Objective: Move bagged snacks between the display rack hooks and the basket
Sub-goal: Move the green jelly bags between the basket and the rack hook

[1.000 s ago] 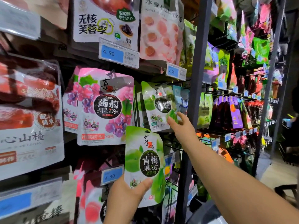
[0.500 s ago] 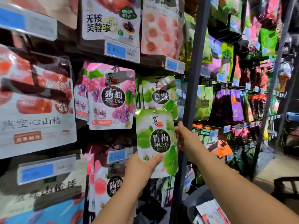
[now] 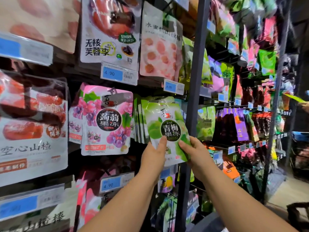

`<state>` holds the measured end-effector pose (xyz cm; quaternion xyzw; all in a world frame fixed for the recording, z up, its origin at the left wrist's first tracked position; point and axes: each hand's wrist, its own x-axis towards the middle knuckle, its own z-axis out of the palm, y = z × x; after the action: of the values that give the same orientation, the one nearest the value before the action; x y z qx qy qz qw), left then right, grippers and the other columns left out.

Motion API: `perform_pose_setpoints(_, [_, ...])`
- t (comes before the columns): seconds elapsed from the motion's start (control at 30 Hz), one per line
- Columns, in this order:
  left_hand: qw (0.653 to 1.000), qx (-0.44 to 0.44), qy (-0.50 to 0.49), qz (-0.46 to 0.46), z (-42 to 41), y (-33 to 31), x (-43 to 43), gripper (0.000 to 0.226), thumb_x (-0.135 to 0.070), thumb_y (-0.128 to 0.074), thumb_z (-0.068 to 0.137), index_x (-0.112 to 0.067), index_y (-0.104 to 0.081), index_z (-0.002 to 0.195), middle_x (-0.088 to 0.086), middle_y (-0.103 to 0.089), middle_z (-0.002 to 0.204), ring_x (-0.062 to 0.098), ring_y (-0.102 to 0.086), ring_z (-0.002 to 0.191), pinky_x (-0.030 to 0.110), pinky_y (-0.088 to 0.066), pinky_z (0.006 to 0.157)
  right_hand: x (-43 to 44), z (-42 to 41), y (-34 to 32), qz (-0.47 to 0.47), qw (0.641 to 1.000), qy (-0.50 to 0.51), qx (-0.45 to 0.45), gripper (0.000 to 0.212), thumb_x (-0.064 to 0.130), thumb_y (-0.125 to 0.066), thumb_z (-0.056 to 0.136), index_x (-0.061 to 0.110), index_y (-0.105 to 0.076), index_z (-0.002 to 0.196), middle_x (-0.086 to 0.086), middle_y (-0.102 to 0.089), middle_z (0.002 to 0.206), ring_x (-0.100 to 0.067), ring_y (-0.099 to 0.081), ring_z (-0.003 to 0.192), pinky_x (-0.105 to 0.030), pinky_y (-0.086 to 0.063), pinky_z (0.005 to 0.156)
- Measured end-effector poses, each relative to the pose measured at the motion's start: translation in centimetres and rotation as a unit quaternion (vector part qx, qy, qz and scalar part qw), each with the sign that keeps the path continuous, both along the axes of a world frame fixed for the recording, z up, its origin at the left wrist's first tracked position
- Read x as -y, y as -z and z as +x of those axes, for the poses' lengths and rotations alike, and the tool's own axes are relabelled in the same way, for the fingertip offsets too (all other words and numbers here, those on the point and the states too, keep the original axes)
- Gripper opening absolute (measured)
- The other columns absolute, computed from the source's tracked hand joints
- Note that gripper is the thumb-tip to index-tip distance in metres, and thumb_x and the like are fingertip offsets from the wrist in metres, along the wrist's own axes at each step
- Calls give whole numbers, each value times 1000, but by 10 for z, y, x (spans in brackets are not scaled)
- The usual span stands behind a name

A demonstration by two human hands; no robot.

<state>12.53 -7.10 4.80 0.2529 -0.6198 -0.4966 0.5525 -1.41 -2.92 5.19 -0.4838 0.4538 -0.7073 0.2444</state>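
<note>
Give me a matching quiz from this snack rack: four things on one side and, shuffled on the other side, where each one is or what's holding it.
Things:
1. green bag
2. pink bag
3. peach bag
4. post

Places:
A. top row, just left of the post
B. gripped by left hand and right hand
C. middle row, hanging left of the green bag
D. upright, right of the green bag

Pairs: 1-B, 2-C, 3-A, 4-D
</note>
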Motion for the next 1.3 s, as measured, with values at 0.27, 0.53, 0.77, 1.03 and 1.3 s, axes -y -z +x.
perform_pose_setpoints(0.27, [994,80,-60,-46,-12,-33,26,42,-46,-55,94,-19,-47,126,-4,-59,115,21,-56,110,28,-42,84,24,-11,-29,-35,999,24,7,20,10,-62,95,7,-66,113,-13,-75,105,-28,-72,95,-36,-58,76])
perform_pose_setpoints(0.53, [987,109,-90,-78,-21,-43,48,51,-50,-59,90,-13,-48,123,6,-60,117,27,-57,108,33,-46,84,42,-17,-40,-44,998,46,6,17,10,-61,96,4,-68,110,-17,-74,104,-32,-71,96,-43,-57,85])
perform_pose_setpoints(0.77, [979,121,-118,-116,-22,-42,53,49,-48,-60,91,-10,-47,118,7,-59,112,28,-56,104,30,-38,74,57,-27,-35,-59,997,55,-20,13,15,-62,95,10,-69,105,-15,-74,102,-30,-72,92,-39,-58,78])
perform_pose_setpoints(1.03, [960,112,-224,-129,-30,-30,66,73,-45,-59,91,-22,-20,148,2,-24,154,23,-20,141,44,-23,114,87,-26,-24,12,960,199,-195,63,61,-51,84,30,-49,139,6,-53,139,-16,-49,128,-45,-38,112])
perform_pose_setpoints(1.3, [976,69,-144,-150,-28,-26,84,79,-40,-58,92,-47,-4,149,-4,-10,162,19,-14,148,50,-23,118,97,-26,-5,23,995,30,-90,66,48,-47,100,43,-12,155,24,-23,151,2,-22,136,-28,-21,111])
